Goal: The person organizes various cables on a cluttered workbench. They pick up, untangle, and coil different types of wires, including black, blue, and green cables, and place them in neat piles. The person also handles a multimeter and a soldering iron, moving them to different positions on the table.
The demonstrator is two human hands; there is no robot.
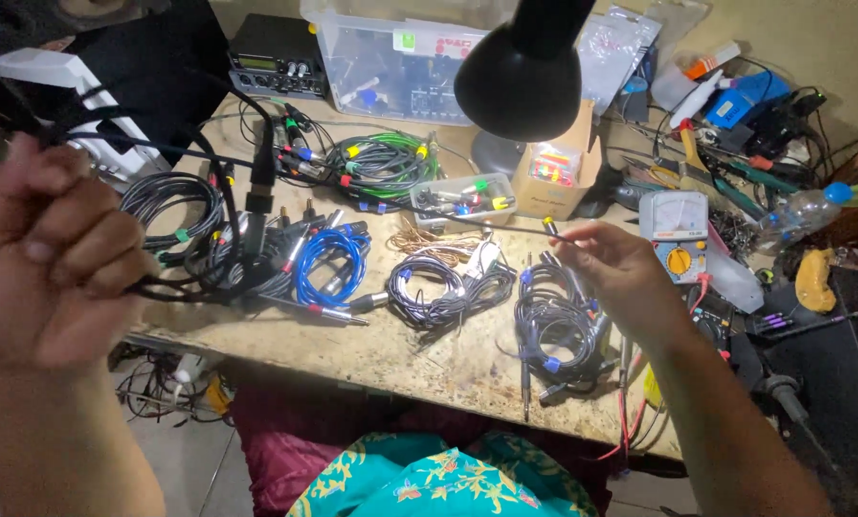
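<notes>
The left hand (51, 254) is raised close to the camera, its fingers (84, 230) curled into a fist clamped on a bunch of black cable (175, 153). One strand of that cable runs taut across the table (419, 359) to the right hand (615, 268), whose fingers (582, 239) are pinched together on it just behind one metal plug (549, 226) with a yellow band. So the cable hangs in the air between the two hands, above the table, with a loop and one black connector (259, 201) dangling from the left side.

Beneath lie several coils, counted as far as they separate: one blue coil (328, 260), one green coil (383, 158), one black coil (161, 196) at the left, one dark coil (443, 292) in the middle and one dark bundle (553, 330) under the right hand. The tangle between the black and blue coils is too knotted to count.

One clear tray (462, 199) holds plugs with coloured ends. One small cardboard box (553, 177) stands behind it, one black lamp shade (520, 81) hangs over it. One analogue multimeter (675, 230) with a yellow dial sits to the right, and one clear plastic bottle (800, 211) with a blue cap lies beyond it.
</notes>
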